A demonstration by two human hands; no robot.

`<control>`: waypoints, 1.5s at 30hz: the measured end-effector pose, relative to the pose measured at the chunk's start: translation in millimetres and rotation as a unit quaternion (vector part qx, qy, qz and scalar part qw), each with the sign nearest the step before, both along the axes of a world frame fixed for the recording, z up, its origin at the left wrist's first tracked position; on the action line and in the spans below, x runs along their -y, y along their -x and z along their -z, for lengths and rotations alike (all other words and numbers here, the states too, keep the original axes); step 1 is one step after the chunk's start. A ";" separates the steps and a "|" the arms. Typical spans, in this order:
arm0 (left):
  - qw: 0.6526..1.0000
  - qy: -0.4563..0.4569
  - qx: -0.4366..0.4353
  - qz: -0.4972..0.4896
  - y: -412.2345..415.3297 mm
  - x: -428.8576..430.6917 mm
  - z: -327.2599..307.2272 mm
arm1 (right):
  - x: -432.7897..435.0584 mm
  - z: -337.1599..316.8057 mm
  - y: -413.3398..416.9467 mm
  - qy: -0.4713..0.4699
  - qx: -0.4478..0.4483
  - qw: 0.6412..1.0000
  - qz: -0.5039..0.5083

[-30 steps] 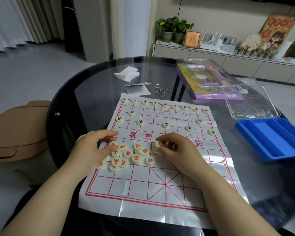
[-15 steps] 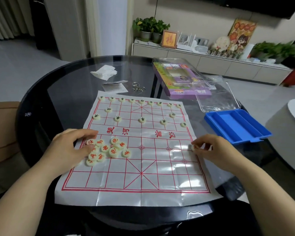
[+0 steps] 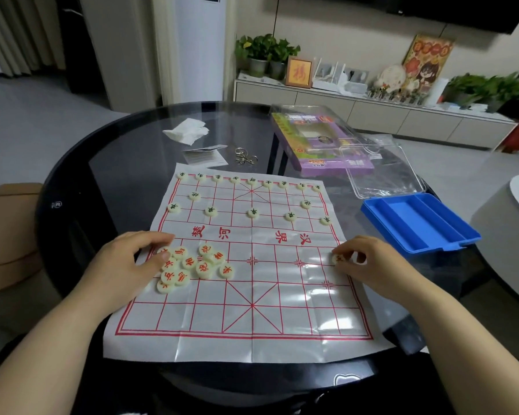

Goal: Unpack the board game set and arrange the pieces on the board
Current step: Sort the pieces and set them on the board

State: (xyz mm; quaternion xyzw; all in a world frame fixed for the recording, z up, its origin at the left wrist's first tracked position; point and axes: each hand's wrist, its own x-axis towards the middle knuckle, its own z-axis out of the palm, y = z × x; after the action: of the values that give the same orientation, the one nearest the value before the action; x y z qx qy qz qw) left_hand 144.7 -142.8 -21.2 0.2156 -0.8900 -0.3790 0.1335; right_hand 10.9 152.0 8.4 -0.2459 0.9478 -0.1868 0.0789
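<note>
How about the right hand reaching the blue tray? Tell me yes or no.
Probably yes: the right hand, pinching a piece, lies just short of the blue tray, with only bare table between them.
</note>
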 end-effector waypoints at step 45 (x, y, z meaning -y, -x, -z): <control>0.991 0.020 0.004 0.132 -7.8 8.0 0.6 | 160.4 4.7 -18.4 0.028 0.070 0.971 -0.227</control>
State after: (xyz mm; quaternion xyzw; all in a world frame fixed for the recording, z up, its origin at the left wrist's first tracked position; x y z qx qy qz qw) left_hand 152.5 -150.9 -21.9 0.0957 -0.9185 -0.3747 0.0828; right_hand 29.3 -8.4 3.8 -0.4428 0.8539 -0.2071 0.1787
